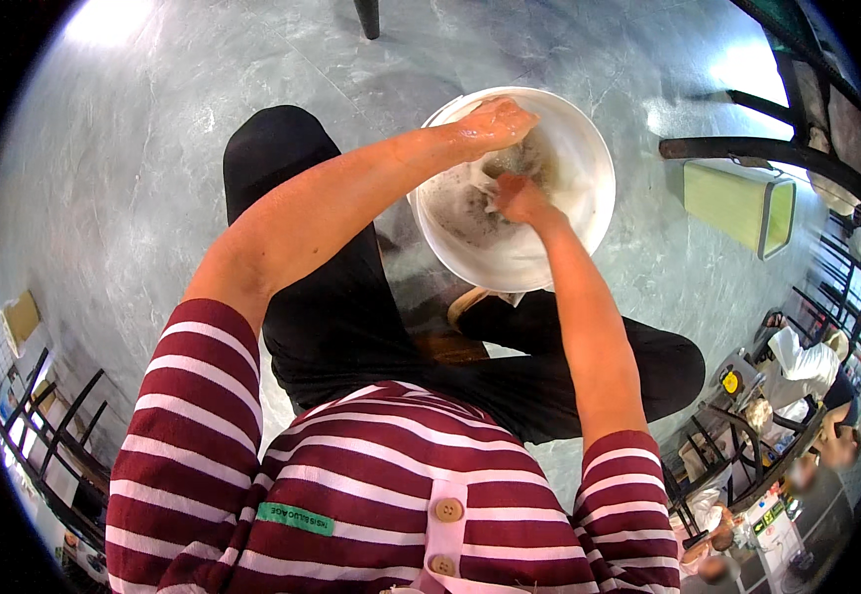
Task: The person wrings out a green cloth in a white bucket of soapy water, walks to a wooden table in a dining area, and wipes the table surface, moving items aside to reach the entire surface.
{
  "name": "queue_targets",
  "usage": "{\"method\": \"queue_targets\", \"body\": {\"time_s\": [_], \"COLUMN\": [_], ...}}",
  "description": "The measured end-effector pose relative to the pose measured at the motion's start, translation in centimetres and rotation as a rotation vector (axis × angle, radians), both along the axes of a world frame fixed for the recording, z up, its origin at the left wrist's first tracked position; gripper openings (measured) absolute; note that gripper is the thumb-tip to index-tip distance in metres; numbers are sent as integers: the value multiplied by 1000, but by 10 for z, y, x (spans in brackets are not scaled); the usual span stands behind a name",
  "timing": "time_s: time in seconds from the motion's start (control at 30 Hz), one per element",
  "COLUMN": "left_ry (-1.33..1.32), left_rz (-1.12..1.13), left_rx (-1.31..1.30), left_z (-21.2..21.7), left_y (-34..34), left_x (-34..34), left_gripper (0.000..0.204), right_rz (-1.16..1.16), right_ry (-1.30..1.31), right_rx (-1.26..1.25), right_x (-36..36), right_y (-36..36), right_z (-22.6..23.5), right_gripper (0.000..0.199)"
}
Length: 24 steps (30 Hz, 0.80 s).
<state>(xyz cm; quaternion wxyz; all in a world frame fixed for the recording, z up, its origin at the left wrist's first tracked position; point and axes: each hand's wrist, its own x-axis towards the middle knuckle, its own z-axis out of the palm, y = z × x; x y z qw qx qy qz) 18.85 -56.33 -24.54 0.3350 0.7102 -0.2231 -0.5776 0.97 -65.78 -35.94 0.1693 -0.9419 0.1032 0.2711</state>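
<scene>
Between my feet and the far floor stands a white bucket [589, 188] with murky grey-brown water [465, 210] in it, dotted with dark specks. My left hand [498, 125] is wet and closed above the far part of the bucket, fingers curled down; what they grip is hidden. Lower and nearer the middle, my right hand [522, 199] is inside the bucket, slightly blurred, with fingers closed at the water. A pale, wet, cloth-like piece [477, 179] shows by its fingers, too smeared to name surely.
Grey marbled floor [183, 129] surrounds the bucket. At the right stand a light green bin [732, 203] and a dark-framed chair [797, 148]. A dark leg [367, 18] stands at the far edge. Other people and cluttered furniture are at the lower right; more dark frames [49, 436] stand at the left.
</scene>
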Motion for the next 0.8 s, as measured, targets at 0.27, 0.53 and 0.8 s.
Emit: {"method": "queue_targets", "body": {"time_s": [0.27,0.53,0.8], "left_ry": [-115,150,250], "left_rz": [-18,-99,70], "left_rx": [82,-49,-16], "left_z": [-20,-28,8], "left_y": [-16,-26,0], "left_x": [3,5,12], "left_gripper": [68,53,67], "right_rz": [-144,-107,-486], "right_ry": [-107,-198,7], "right_rx": [279,84,31], "right_x": [-4,-23,17], "right_y": [-14,-15,39], "right_z": [-9,-36,20], "right_gripper": [24,33,35]}}
